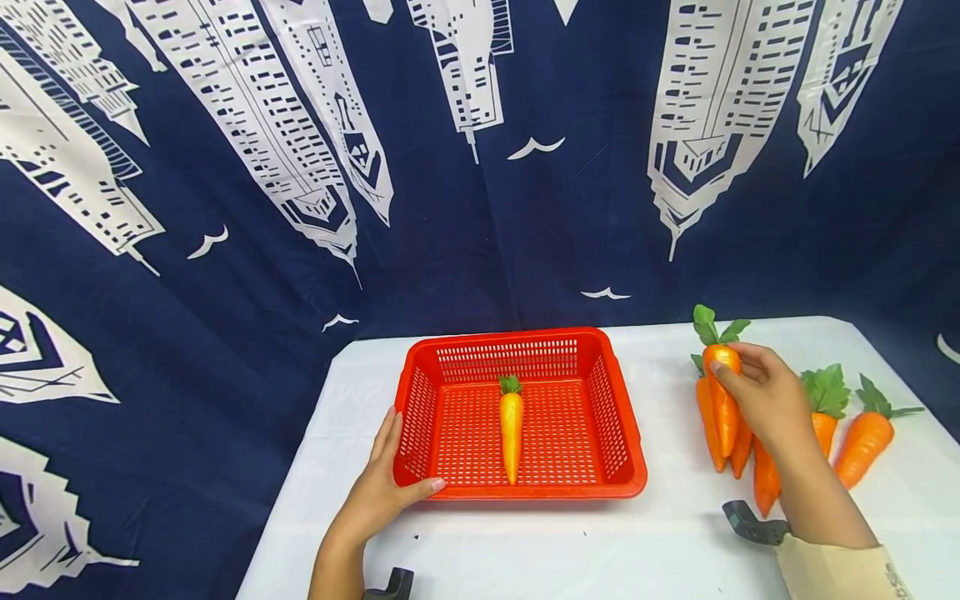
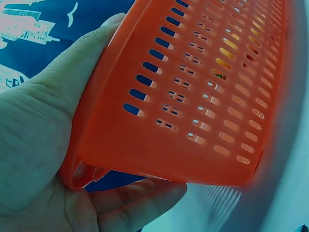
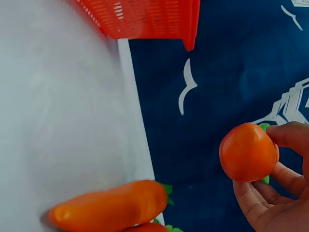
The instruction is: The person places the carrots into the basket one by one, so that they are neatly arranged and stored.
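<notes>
A red plastic basket point(image 1: 525, 493) with slotted walls stands on the table, and one carrot point(image 1: 512, 433) lies lengthwise inside it. My left hand point(image 1: 378, 496) holds the basket's near left corner, thumb along the front rim and fingers along the left side. The left wrist view shows this corner of the basket point(image 2: 111, 135) between thumb and fingers. To the right of the basket, my right hand point(image 1: 776, 396) grips a carrot point(image 1: 723, 412) near its leafy top, its tip pointing down. In the right wrist view the held carrot point(image 3: 248, 152) appears end-on, above the table's level.
Several more carrots lie right of the basket, under and beyond my right hand, among them a fat carrot point(image 1: 864, 446) at the far right. A white cloth point(image 1: 525, 550) covers the table. Behind the table's back edge hangs a dark blue curtain point(image 1: 540, 233) with white building prints.
</notes>
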The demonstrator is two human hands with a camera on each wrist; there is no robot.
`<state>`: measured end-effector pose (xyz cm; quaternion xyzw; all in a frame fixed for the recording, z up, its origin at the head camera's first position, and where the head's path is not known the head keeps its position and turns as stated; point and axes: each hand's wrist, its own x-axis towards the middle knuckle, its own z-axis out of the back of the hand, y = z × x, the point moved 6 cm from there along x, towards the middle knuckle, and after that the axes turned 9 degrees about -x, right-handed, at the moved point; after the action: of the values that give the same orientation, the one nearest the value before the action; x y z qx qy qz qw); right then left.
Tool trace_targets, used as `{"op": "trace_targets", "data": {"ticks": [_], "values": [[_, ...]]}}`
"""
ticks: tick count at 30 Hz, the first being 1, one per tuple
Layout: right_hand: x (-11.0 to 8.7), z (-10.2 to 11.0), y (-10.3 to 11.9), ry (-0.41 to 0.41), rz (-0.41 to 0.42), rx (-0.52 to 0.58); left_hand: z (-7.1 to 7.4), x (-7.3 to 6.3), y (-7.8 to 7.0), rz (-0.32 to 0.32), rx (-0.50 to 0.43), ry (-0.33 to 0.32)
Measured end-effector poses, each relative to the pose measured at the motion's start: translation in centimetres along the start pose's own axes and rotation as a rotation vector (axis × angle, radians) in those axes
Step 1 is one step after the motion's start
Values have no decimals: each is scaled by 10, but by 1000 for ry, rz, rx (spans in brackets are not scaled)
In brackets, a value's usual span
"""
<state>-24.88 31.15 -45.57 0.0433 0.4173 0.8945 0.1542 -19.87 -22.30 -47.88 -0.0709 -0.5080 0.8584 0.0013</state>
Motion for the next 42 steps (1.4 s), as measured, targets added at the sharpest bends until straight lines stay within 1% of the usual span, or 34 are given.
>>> {"op": "trace_targets", "data": {"ticks": [7, 12, 18, 26, 29, 35, 37, 42], "values": [[-2, -1, 15, 17, 4, -6, 1, 0, 2, 14, 0, -7], [-3, -3, 28, 29, 35, -6, 1, 0, 2, 10, 2, -7], [-4, -3, 47, 6, 69, -8, 0, 1, 1, -13, -3, 0], [-10, -12, 69, 11, 120, 19, 0, 1, 1, -4, 5, 1], [-13, -16, 79, 3, 172, 27, 0, 1, 1, -3, 13, 0], [-18, -26, 108, -59, 351, 42, 1, 1, 0, -9, 23, -5], [-19, -29, 116, -70, 389, 61, 1, 2, 0, -7, 24, -3], [-23, -39, 133, -54, 459, 132, 1, 2, 1, 7, 20, 6]]}}
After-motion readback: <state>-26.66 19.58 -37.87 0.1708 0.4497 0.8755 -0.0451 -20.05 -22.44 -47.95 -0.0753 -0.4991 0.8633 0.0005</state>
